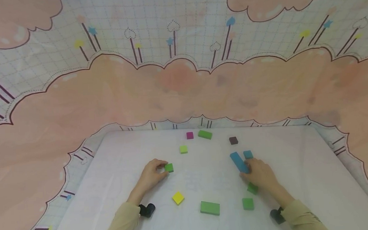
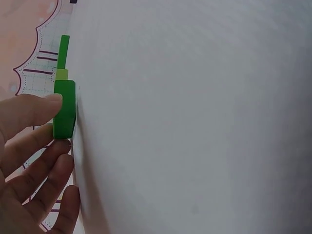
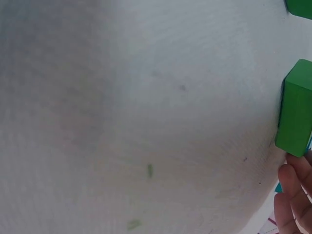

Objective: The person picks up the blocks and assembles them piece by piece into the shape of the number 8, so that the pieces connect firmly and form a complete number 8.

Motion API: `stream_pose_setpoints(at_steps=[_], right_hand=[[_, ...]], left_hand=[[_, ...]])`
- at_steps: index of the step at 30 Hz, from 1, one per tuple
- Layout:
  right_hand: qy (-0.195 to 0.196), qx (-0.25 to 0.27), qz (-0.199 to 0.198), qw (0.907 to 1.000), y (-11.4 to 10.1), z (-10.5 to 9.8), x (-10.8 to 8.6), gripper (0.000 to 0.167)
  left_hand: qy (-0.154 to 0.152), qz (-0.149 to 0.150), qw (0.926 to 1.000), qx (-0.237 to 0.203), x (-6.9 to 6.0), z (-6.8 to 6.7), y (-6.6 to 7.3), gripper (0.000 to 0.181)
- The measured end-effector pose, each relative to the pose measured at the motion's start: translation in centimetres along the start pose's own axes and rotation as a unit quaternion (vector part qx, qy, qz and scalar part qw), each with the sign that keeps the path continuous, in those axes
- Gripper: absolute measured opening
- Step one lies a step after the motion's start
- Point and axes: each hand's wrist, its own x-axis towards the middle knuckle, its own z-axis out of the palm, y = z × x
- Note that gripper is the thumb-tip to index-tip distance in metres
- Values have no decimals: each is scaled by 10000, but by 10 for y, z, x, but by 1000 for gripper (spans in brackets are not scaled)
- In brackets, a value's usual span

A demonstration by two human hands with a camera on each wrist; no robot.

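My left hand (image 1: 151, 174) pinches a small green block (image 1: 169, 168) between thumb and fingers on the left half of the white table. In the left wrist view the thumb of the left hand (image 2: 36, 161) lies against that green block (image 2: 64, 109). On the right side, my right hand (image 1: 261, 175) holds the near end of a long blue block (image 1: 238, 161). A small blue block (image 1: 248, 154) lies just beyond its fingers. Partly under the right hand's near side sits a green block (image 1: 252, 189), also a large green block (image 3: 295, 114) in the right wrist view.
The white table (image 1: 111, 150) also bears a yellow block (image 1: 178, 198), a long green block (image 1: 210, 208) and a green square block (image 1: 248, 204) nearer me. Farther off are light green (image 1: 183, 149), magenta (image 1: 189, 135), long green (image 1: 205, 134) and dark brown (image 1: 233, 140) blocks.
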Motion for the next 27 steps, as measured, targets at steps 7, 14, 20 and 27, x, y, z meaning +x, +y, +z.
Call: stream_pose_setpoints(at_steps=[7,14,20,27], right_hand=[[13,66,57,10000,0,0,0,55],[14,83,128,9999,0,0,0,56],[-25,174,202,9996,-1,1,0,56],[-38,282,299,9991,-2,1,0,56]], left_hand=[[-26,23,9999,105,1,1,0,34],[-32,10,9999,106,2,0,1,33],[-30,31,9999,114,1,1,1,33],[-22,32,10000,66,0,1,1,32]])
